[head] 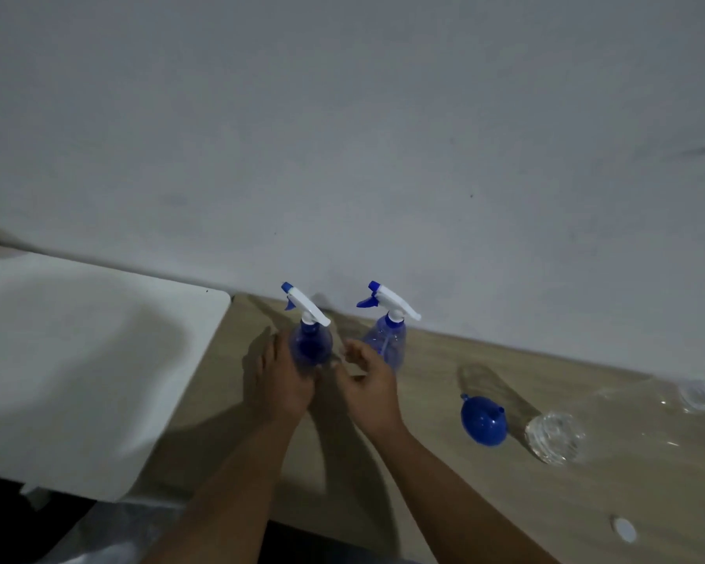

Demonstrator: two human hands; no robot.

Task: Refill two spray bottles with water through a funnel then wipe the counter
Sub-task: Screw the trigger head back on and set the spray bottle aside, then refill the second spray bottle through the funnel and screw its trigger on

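Spray bottle (311, 347) held w/ left hand (282, 380), right hand (369, 380) loosely curled, holding nothing

Just two bare forearms coming in from the near edge, no sleeves anywhere in view; both arms are uncovered the whole way from the frame edge to the wrists. Left hand (282, 376) has no glove, no ring and no watch or band that I can make out; right hand (368, 380) is the same, bare fingers and a bare wrist. Lighting is pretty dim and the picture is a bit soft, so fine details like the nails are too blurry to tell.
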